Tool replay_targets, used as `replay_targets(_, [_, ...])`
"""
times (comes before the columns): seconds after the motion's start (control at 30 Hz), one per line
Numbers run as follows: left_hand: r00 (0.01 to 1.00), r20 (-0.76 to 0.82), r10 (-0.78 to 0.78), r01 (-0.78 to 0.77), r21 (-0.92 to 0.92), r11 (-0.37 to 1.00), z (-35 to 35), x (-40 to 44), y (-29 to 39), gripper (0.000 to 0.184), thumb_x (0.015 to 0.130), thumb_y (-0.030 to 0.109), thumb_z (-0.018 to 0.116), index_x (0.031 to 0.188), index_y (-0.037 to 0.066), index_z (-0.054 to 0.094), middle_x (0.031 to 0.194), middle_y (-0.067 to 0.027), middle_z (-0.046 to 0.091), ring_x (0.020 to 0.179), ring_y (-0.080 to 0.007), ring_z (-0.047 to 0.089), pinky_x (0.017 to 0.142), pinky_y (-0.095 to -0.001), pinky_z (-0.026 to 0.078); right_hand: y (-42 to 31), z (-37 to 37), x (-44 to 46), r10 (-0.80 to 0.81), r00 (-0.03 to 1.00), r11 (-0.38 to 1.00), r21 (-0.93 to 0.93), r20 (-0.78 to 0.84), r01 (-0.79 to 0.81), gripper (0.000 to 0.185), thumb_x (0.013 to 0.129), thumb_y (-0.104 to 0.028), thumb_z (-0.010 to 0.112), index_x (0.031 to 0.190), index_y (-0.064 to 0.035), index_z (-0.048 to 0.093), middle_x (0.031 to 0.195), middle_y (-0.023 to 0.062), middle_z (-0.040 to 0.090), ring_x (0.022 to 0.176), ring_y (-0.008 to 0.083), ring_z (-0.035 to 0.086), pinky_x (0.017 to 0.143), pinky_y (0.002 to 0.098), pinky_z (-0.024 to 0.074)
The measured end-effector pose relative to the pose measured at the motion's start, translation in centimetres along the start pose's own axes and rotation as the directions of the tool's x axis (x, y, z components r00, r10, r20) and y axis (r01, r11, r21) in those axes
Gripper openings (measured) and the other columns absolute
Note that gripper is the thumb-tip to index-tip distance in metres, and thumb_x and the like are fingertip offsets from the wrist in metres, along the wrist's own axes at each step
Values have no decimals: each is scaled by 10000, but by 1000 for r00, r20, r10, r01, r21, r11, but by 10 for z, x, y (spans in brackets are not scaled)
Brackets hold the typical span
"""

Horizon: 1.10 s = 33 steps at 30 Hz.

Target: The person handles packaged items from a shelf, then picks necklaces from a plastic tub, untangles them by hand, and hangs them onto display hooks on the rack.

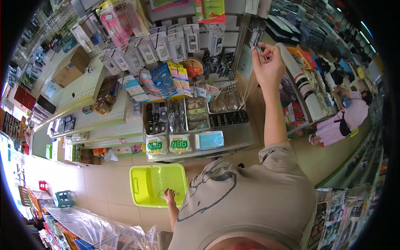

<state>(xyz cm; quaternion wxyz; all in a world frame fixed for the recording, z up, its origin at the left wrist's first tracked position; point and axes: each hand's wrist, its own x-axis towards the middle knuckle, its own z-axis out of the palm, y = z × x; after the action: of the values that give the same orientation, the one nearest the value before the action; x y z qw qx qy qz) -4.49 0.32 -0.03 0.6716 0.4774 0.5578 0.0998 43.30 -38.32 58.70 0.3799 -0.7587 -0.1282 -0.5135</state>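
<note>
My right hand (268, 62) is raised beside the right end of the display rack. Its thumb and fingers pinch around something small and thin that I cannot make out. A pale thin cord (249, 89) hangs below it, down to the counter trays. My left hand (169, 195) hangs low, loosely curled with its fingertips apart, and I see nothing in it. Behind that hand, a yellow-green plastic basin (137, 204) has a few small clear items in it. Whether the hand touches the basin I cannot tell.
A counter (166, 157) ahead bears trays of packets, two N95 mask packs (179, 143) and a blue mask pack (209, 141). Hanging packets (179, 46) fill the rack above. Shelves (100, 106) stand left. A person in pink (343, 116) is at the right. A stool (63, 198) stands lower left.
</note>
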Motion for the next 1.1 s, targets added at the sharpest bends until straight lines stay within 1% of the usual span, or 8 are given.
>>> replay_targets(0.13, [998, 68, -16, 15, 25, 1000, 15, -12, 0, 369, 971, 79, 623, 1324, 59, 515, 947, -83, 673, 733, -158, 648, 585, -262, 498, 27, 24, 20, -65, 994, 983, -176, -90, 48, 335, 839, -251, 818, 935, -75, 550, 970, 13, 732, 638, 172, 618, 624, 338, 511])
replay_targets(0.23, [998, 61, 9, -22, 207, 978, 6, -46, -34, 165, 990, 126, 602, 1145, 73, 584, 809, -60, 652, 647, -143, 612, 520, -273, 461, 55, 46, 33, -39, 993, 981, -193, -112, 17, 345, 830, -298, 811, 963, -96, 566, 858, 19, 670, 648, 210, 613, 619, 377, 499])
replay_targets(0.3, [998, 52, -26, 11, 273, 962, 6, -68, -50, 152, 991, 130, 599, 1132, 75, 584, 801, -58, 648, 642, -142, 608, 516, -274, 457, 71, 59, 41, -24, 992, 982, -189, -122, 1, 327, 832, -330, 798, 964, -120, 585, 713, 32, 570, 654, 246, 614, 586, 407, 479])
replay_targets(0.33, [996, 47, -70, 54, 283, 958, 10, -76, -59, 145, 992, 132, 598, 1125, 76, 584, 797, -58, 646, 640, -142, 607, 515, -274, 456, 79, 67, 44, -25, 991, 986, -166, -129, 3, 325, 832, -318, 796, 979, -119, 585, 719, 36, 576, 643, 249, 611, 584, 415, 476])
replay_targets(0.47, [981, 16, -194, 182, 273, 944, 16, -97, -76, 120, 994, 139, 593, 1098, 81, 583, 781, -55, 638, 630, -140, 600, 508, -277, 449, 106, 93, 49, 43, 996, 989, -136, -80, -54, 350, 823, -313, 802, 1012, -108, 590, 757, 34, 612, 639, 242, 619, 592, 408, 484])
replay_targets(0.73, [978, -30, -208, 210, 232, 950, 18, -111, -74, 80, 998, 155, 584, 1044, 89, 581, 748, -48, 623, 611, -137, 587, 494, -281, 437, 131, 132, 49, 99, 986, 995, 20, -131, -98, 335, 813, -247, 811, 1028, -85, 612, 901, 39, 715, 617, 212, 635, 606, 364, 506])
replay_targets(0.93, [977, -65, -202, 211, 196, 958, 25, -121, -82, 71, 1001, 166, 577, 1004, 95, 580, 724, -44, 612, 596, -135, 577, 483, -284, 427, 143, 142, 38, 148, 983, 981, 143, -110, -131, 325, 839, -226, 801, 1079, -77, 641, 885, 38, 719, 565, 168, 605, 563, 322, 486])
replay_targets(1.1, [976, -87, -201, 213, 151, 965, 28, -125, -88, 83, 1004, 176, 571, 970, 100, 579, 704, -40, 602, 584, -133, 569, 474, -287, 419, 148, 141, 42, 125, 981, 978, 185, -148, -97, 272, 858, -271, 812, 1015, -75, 706, 838, 37, 717, 546, 151, 588, 541, 307, 467])
